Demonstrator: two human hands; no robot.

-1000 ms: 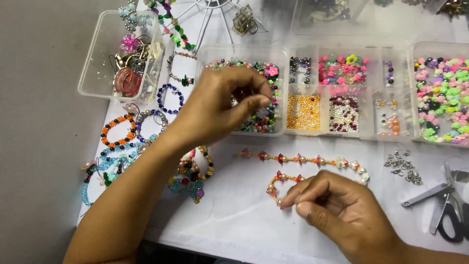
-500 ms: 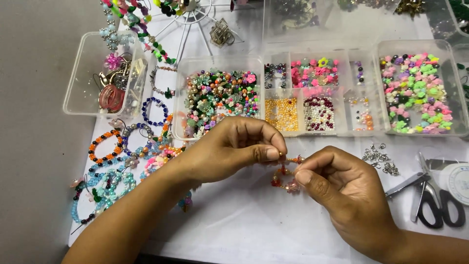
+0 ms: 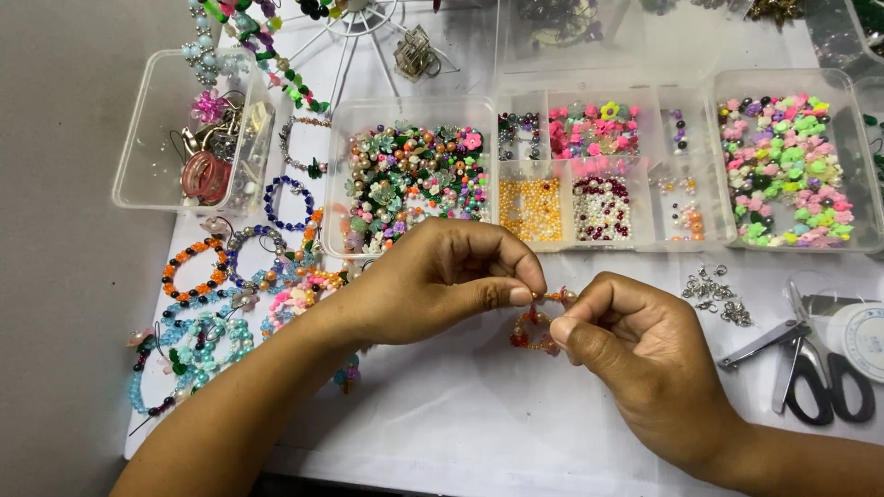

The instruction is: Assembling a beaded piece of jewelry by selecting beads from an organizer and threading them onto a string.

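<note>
My left hand [image 3: 442, 281] and my right hand [image 3: 635, 354] meet over the white table cover, fingertips pinched together on a bead strand [image 3: 539, 327] of red, orange and pearl beads. The strand hangs in a small loop under the fingertips, and part of it is hidden by my fingers. Just behind my hands stands a clear tray of mixed beads [image 3: 414, 179] with green, pearl and pink pieces.
A divided bead box [image 3: 599, 175] and a tray of pink and green flower beads [image 3: 792, 166] line the back. Finished bracelets [image 3: 212, 294] lie at left below a clear tub [image 3: 198, 129]. Metal rings [image 3: 718, 294], snips [image 3: 769, 336], scissors [image 3: 824, 382] and a spool [image 3: 861, 336] sit at right.
My left hand came back from the mixed bead tray to the strand. Both hands lifted the strand off the table and now pinch it between them.
</note>
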